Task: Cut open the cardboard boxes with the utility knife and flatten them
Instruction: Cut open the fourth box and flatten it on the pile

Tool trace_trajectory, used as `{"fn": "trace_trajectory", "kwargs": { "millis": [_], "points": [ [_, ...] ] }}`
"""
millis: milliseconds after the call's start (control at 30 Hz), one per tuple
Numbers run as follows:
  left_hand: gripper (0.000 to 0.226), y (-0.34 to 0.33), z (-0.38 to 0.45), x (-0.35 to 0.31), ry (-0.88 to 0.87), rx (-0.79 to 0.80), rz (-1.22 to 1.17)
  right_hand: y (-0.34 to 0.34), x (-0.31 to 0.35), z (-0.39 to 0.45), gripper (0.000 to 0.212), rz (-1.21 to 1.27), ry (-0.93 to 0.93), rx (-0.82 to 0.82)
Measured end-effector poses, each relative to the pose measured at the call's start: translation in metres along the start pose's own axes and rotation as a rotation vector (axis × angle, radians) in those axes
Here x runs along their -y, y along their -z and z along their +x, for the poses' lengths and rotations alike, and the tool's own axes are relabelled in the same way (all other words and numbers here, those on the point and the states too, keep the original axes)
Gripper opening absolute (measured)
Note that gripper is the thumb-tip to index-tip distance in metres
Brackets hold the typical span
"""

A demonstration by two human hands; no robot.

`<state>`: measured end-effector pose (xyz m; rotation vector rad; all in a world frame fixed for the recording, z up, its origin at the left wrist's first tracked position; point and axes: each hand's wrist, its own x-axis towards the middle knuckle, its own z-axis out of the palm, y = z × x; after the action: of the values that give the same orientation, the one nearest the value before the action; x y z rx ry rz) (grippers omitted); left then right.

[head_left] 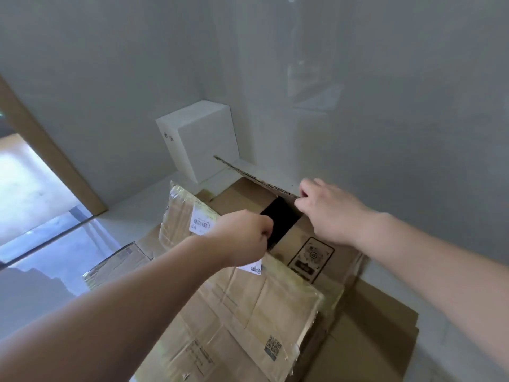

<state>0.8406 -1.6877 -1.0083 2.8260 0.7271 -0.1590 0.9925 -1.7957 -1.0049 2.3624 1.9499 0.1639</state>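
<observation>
Cardboard lies in a pile on the pale floor [132, 216], in the corner by the grey walls. On the left, a flat taped piece [121, 260] lies on the floor. Next is the big brown box [248, 312], w/ shiny tape, a white label [201, 220] and a small square code near its close end. Its long side runs from close to the camera away toward the far wall, leaning a bit left.

Left hand [242, 238] is closed tight on the box's top flap, right by the label. Can't tell if it holds a knife. A dark gap [281, 219] shows between the 2 hands, so the box is partly open.

Right hand [327, 210] is pinching the edge of the far flap [256, 176], fingers curled shut on it. That flap stands up, w/ its wavy cut edge showing.

Behind, a white box [203, 139] sits in the floor's far corner. More flat cardboard [385, 326] lies under the pile, on the right.
</observation>
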Motion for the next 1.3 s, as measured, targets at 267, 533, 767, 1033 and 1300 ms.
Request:
{"fn": "trace_trajectory", "kwargs": {
  "millis": [267, 533, 767, 1033, 1300],
  "points": [
    [0.025, 0.030, -0.041, 0.023, 0.396, 0.181, 0.272, 0.004, -0.037, 0.022, 0.031, -0.146, -0.166, -0.093],
    [0.052, -0.049, -0.083, 0.060, 0.803, 0.364, -0.006, -0.086, -0.071, 0.041, 0.072, 0.147, -0.366, 0.280],
    [0.094, -0.107, -0.059, 0.089, 1.046, 0.043, -0.577, -0.142, -0.057, 0.036, 0.074, 0.277, -0.374, 0.259],
    [0.044, -0.104, -0.039, 0.098, 0.285, 0.098, -0.108, -0.112, 0.006, 0.051, 0.048, 0.224, 0.178, 0.107],
    [0.065, -0.078, -0.042, 0.113, 0.243, -0.214, -0.024, 0.005, -0.024, 0.017, 0.054, 0.316, -0.057, 0.143]
  ]
}}
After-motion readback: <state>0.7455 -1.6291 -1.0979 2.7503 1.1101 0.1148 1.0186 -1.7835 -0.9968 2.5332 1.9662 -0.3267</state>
